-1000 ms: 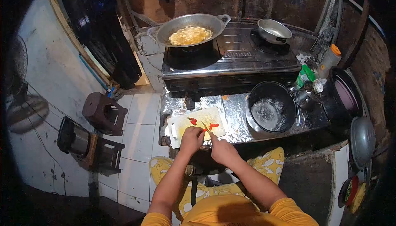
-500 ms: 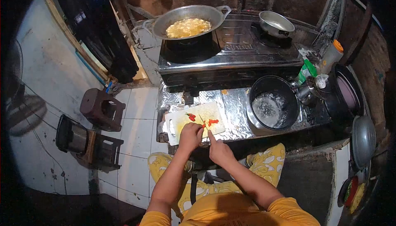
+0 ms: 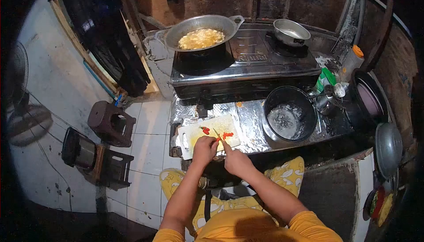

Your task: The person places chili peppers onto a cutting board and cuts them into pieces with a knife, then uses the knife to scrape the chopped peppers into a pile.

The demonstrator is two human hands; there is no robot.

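Note:
A white cutting board [image 3: 187, 148] lies on the foil-covered counter in front of me. My left hand [image 3: 204, 149] is closed, its fingertips pinching a red chili pepper [image 3: 218, 139] against the board. In my right hand [image 3: 236, 159] is a knife [image 3: 216, 133], its blade pointing away from me and up to the left, beside the pinched chili. Cut red chili pieces [image 3: 227, 135] lie to the right of the blade. Whole red chilies [image 3: 205, 130] rest to the left, above my left fingers.
Behind the board stands a gas stove [image 3: 247, 76] bearing a wok [image 3: 170, 38] of bubbling food and a small pot [image 3: 291, 32]. A large black-walled pot [image 3: 290, 122] sits to the right. Plastic stools [image 3: 110, 120] stand at the left on the tiles.
The view has tilted slightly, so the stove and pots sit a little lower or shifted. Both hands stay at the board, with the knife still beside the chili.

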